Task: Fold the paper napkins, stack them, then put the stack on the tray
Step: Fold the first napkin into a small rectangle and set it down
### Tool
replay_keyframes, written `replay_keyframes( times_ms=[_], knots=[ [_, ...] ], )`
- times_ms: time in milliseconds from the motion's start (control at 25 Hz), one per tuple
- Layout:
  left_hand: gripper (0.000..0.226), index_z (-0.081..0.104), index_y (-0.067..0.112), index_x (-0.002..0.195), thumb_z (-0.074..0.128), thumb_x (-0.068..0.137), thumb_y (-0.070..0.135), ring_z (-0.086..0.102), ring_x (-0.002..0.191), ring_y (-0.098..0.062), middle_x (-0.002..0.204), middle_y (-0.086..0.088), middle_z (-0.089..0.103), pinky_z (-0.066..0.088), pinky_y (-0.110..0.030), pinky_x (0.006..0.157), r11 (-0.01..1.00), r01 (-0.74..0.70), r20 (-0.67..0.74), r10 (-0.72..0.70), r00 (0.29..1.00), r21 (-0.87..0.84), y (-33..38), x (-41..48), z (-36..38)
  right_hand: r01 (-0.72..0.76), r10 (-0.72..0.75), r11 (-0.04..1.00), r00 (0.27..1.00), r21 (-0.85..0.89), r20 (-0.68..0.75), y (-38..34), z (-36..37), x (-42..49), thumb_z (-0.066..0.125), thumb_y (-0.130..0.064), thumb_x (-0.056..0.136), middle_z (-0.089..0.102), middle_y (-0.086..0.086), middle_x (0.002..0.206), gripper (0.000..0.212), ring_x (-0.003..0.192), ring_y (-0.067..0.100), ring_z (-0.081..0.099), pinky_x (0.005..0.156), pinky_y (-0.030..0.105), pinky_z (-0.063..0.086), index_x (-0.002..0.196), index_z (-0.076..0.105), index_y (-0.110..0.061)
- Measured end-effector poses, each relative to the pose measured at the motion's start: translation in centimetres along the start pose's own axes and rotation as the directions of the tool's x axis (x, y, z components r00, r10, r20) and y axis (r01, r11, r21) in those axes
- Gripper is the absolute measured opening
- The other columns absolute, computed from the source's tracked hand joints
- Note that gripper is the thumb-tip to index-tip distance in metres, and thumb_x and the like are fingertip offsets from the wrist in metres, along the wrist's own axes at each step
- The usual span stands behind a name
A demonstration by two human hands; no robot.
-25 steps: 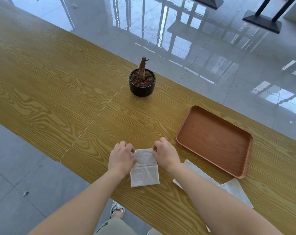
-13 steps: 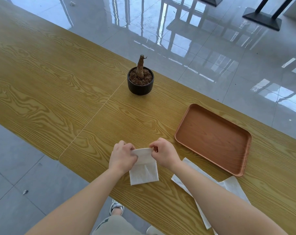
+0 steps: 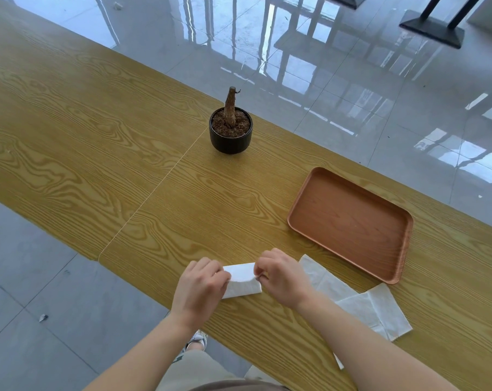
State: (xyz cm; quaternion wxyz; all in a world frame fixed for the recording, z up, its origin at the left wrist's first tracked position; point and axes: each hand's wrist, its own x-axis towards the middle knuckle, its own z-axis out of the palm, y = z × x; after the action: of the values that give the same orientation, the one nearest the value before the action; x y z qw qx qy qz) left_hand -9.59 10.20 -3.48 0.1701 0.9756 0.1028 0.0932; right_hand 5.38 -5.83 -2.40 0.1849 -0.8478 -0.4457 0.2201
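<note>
A white paper napkin (image 3: pixel 242 280) lies near the table's front edge, its far half folded over towards me. My left hand (image 3: pixel 199 286) pinches its left side and my right hand (image 3: pixel 281 277) pinches its right side. More white napkins (image 3: pixel 371 306) lie unfolded to the right, partly under my right forearm. The brown wooden tray (image 3: pixel 349 221) sits beyond them at the right, with nothing on it.
A black pot (image 3: pixel 230 134) with a bare brown stem stands at the middle of the yellow wooden table (image 3: pixel 98 153). The table's front edge runs just below my hands. A glossy tiled floor lies beyond the table's far edge.
Both hands lifted the napkin's far edge and brought it towards me, so the napkin now looks about half as deep. The view shifted slightly.
</note>
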Motion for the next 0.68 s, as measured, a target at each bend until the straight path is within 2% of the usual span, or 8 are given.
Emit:
replay_keyframes(
  times_ms=[200, 360, 440, 560, 680],
  knots=[
    [0.022, 0.059, 0.016, 0.059, 0.07, 0.063, -0.003, 0.052, 0.062, -0.026, 0.067, -0.001, 0.057, 0.043, -0.039, 0.054, 0.985, -0.119, 0.135, 0.101, 0.986, 0.128, 0.2, -2.0, 1.0, 0.06, -0.059, 0.998, 0.998, -0.037, 0.029, 0.0, 1.4, -1.8, 0.059, -0.014, 0.096, 0.068, -0.001, 0.098, 0.018, 0.098, 0.021, 0.055, 0.075, 0.04, 0.052, 0.099, 0.077, -0.013],
    [0.007, 0.054, 0.016, 0.056, 0.056, 0.063, 0.015, 0.051, 0.065, -0.025, 0.069, -0.001, 0.055, 0.042, -0.038, 0.055, 0.989, -0.118, 0.221, 0.095, 0.971, 0.093, 0.5, -2.8, 0.5, 0.045, -0.044, 0.999, 0.995, -0.012, 0.086, 0.0, 2.0, -2.2, 0.061, -0.026, 0.095, 0.064, -0.006, 0.102, 0.02, 0.1, 0.016, 0.05, 0.08, 0.038, 0.053, 0.103, 0.078, -0.017],
    [0.015, 0.054, 0.015, 0.057, 0.058, 0.071, 0.019, 0.051, 0.065, -0.025, 0.07, -0.002, 0.056, 0.042, -0.038, 0.055, 0.99, -0.107, 0.194, 0.087, 0.977, 0.096, 0.4, -3.0, 0.5, 0.007, -0.008, 1.0, 0.999, 0.026, 0.045, 0.1, 1.9, -1.9, 0.06, -0.026, 0.097, 0.065, -0.006, 0.102, 0.019, 0.098, 0.016, 0.051, 0.08, 0.039, 0.053, 0.102, 0.077, -0.017],
    [0.014, 0.062, 0.016, 0.068, 0.06, 0.079, 0.024, 0.057, 0.068, -0.025, 0.077, -0.003, 0.061, 0.046, -0.037, 0.055, 0.984, -0.127, 0.141, 0.109, 0.984, 0.128, 0.6, -3.2, 0.9, -0.061, 0.061, 0.998, 0.997, 0.007, -0.046, 0.3, 1.8, -0.6, 0.058, -0.022, 0.1, 0.063, -0.006, 0.11, 0.02, 0.102, 0.017, 0.053, 0.083, 0.037, 0.052, 0.114, 0.071, -0.019],
    [0.011, 0.07, 0.02, 0.086, 0.064, 0.078, 0.025, 0.062, 0.073, -0.025, 0.084, -0.003, 0.066, 0.048, -0.036, 0.055, 0.98, -0.13, 0.132, 0.111, 0.985, 0.153, 0.9, -3.4, 1.4, -0.076, 0.08, 0.994, 0.996, -0.075, 0.041, 0.4, 1.9, 0.5, 0.058, -0.026, 0.1, 0.058, -0.005, 0.117, 0.022, 0.108, 0.018, 0.052, 0.085, 0.039, 0.054, 0.119, 0.066, -0.019]
  ],
)
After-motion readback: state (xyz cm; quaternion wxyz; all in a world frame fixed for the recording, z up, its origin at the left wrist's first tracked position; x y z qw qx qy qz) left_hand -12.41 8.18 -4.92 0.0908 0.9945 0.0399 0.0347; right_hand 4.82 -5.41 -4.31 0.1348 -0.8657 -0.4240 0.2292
